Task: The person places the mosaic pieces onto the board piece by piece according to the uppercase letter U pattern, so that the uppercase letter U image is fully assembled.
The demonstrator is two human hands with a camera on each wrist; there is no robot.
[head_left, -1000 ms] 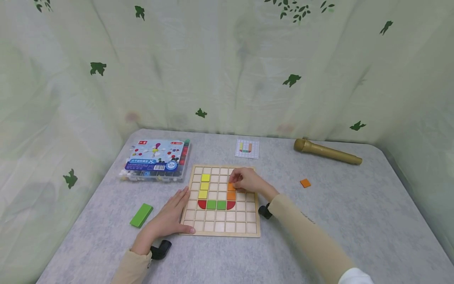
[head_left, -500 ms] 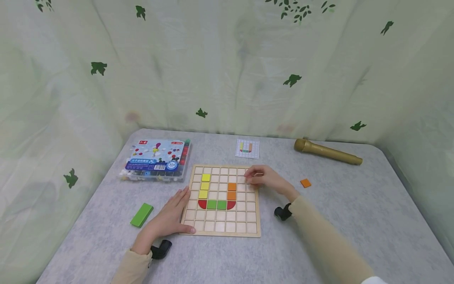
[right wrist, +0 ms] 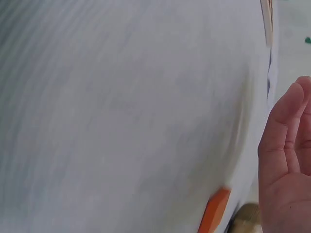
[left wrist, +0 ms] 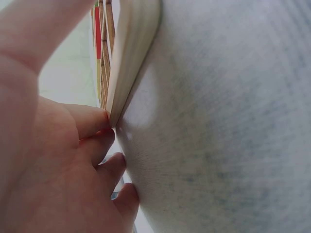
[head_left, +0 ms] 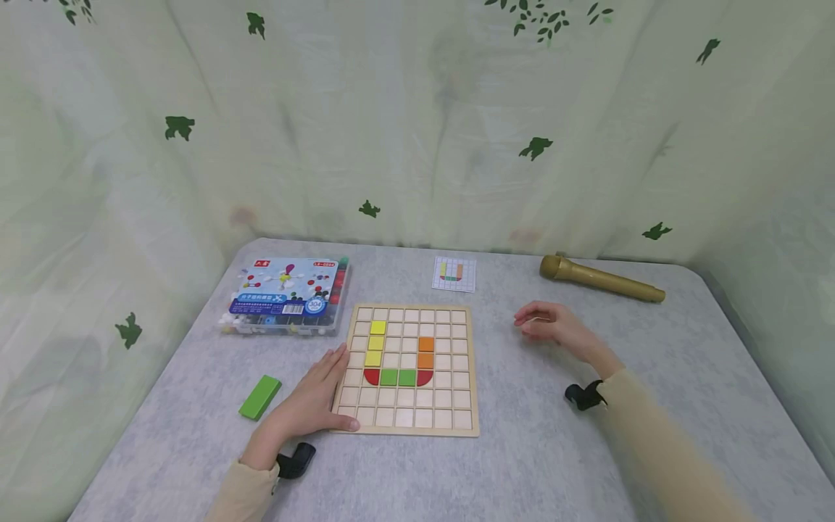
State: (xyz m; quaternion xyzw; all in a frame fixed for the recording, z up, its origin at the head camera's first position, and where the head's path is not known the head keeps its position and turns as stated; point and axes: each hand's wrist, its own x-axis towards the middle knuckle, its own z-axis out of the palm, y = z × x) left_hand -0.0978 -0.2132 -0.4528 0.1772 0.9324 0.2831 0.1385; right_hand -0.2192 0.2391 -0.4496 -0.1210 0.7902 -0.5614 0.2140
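The wooden grid board (head_left: 472,406) bears a U of coloured tiles. Yellow tiles (head_left: 375,343) form its left side, red quarter-round tiles (head_left: 372,377) its bottom corners, green tiles (head_left: 398,377) its base, and two orange tiles (head_left: 426,352) its right side. My left hand (head_left: 306,402) rests along the board's left edge, fingers straight and thumb at the front edge. To the right of the board, my right hand (head_left: 561,330) hovers with fingers loosely bent and nothing in them. A loose orange tile (right wrist: 215,211) lies on the table in the right wrist view, hidden behind this hand in the head view.
A pattern card (head_left: 454,274) with a matching U lies behind the board. The plastic molecule-model box (head_left: 287,296) is at the back left, a green block (head_left: 260,396) by the left forearm. A gold microphone (head_left: 600,279) lies at the back right.
My right hand has let go of the upper orange tile on the board and moved right, over where the loose orange tile lies. The left hand has stayed put.
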